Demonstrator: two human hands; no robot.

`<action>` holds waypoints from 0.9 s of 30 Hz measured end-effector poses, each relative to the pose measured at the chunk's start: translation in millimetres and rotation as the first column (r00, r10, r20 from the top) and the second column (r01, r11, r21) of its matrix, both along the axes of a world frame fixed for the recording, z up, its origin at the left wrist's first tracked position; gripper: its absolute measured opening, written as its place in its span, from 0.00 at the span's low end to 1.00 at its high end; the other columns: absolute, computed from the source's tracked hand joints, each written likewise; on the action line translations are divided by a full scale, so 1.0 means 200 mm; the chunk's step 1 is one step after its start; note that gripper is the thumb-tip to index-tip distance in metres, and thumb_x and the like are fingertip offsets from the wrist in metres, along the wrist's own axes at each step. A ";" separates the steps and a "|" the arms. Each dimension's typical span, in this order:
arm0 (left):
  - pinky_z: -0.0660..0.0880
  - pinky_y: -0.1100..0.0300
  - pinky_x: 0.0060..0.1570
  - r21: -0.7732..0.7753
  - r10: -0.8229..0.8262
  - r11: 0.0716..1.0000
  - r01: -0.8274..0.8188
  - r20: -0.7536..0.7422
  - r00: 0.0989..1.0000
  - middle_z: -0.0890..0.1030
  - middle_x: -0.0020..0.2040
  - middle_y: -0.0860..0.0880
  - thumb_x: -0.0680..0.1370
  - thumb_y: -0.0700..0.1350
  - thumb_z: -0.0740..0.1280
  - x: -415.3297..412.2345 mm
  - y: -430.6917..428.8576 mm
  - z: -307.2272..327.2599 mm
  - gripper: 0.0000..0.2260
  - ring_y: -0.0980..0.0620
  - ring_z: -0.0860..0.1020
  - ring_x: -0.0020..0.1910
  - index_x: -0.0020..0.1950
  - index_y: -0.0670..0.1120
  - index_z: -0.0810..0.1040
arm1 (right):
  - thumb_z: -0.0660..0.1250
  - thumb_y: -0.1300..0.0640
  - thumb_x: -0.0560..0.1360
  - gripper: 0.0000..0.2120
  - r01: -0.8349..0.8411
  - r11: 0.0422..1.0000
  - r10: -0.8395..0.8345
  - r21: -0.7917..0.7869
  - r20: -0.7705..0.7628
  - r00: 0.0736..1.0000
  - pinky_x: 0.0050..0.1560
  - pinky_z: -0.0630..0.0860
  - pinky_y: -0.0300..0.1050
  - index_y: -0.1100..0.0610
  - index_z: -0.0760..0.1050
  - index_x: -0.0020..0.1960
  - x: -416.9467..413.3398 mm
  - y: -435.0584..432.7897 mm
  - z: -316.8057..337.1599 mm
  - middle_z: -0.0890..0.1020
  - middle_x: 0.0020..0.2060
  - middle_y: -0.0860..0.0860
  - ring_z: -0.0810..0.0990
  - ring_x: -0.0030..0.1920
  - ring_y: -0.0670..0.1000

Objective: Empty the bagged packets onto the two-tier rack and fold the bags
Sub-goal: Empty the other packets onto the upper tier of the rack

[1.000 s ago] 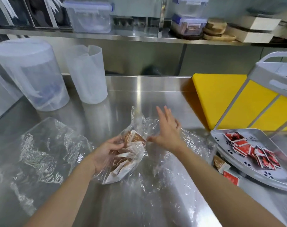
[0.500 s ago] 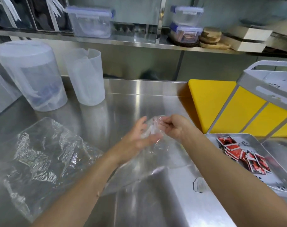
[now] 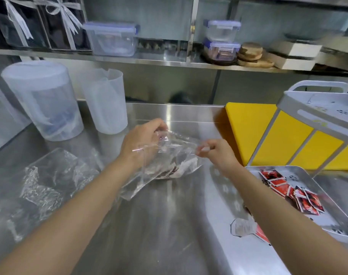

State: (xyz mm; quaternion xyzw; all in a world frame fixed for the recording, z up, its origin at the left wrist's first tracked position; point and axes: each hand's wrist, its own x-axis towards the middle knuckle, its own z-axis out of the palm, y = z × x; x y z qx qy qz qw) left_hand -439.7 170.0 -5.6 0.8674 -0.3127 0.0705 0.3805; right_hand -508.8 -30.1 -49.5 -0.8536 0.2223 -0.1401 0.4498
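My left grip (image 3: 143, 143) and right grip (image 3: 216, 153), just together, now pinch the bag (image 3: 175, 153) mouth pulled wide; packets (image 3: 177, 170) can tip onto the rack (image 3: 288, 105).

Counter (image 3: 169, 225): stainless steel, brushed grain, glossy, mirrors the things on it
Held bag (image 3: 175, 149): thin clear plastic film, crinkled, shiny
Second bag (image 3: 50, 181): same film, heavily creased
Lidded jug (image 3: 44, 100), open jug (image 3: 105, 102): frosted translucent plastic, smooth
Cutting board (image 3: 248, 126): yellow plastic, matt
Two-tier rack (image 3: 317, 120): grey matt plastic, perforated
Packets (image 3: 278, 184): red, glossy wrap
Shelf discs (image 3: 252, 54): wood, matt
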 end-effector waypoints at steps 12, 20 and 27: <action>0.77 0.59 0.40 -0.495 0.168 0.841 -0.218 -0.143 0.975 0.81 0.45 0.43 0.73 0.34 0.60 0.26 0.17 0.62 0.11 0.52 0.80 0.38 0.44 0.50 0.74 | 0.64 0.56 0.76 0.09 -0.099 0.992 0.109 -0.074 0.135 0.985 0.36 0.77 0.47 0.62 0.75 0.42 -0.10 0.04 0.10 0.79 0.31 0.54 0.79 0.31 0.49; 0.61 0.49 0.64 0.557 -0.312 0.830 -0.035 0.516 0.798 0.78 0.59 0.48 0.68 0.64 0.65 -0.20 -0.16 0.44 0.29 0.47 0.72 0.61 0.64 0.51 0.69 | 0.66 0.53 0.74 0.10 -0.153 0.932 0.214 -0.328 0.157 0.964 0.40 0.78 0.51 0.60 0.77 0.40 -0.09 0.09 0.18 0.82 0.35 0.55 0.80 0.33 0.49; 0.64 0.56 0.50 0.616 -0.310 0.766 -0.183 0.603 0.735 0.83 0.49 0.45 0.76 0.45 0.61 -0.10 -0.24 0.29 0.06 0.44 0.79 0.48 0.48 0.49 0.78 | 0.69 0.52 0.72 0.10 -0.120 0.927 0.185 -0.355 0.154 0.971 0.39 0.77 0.50 0.58 0.76 0.39 -0.17 0.05 0.18 0.83 0.34 0.53 0.80 0.36 0.52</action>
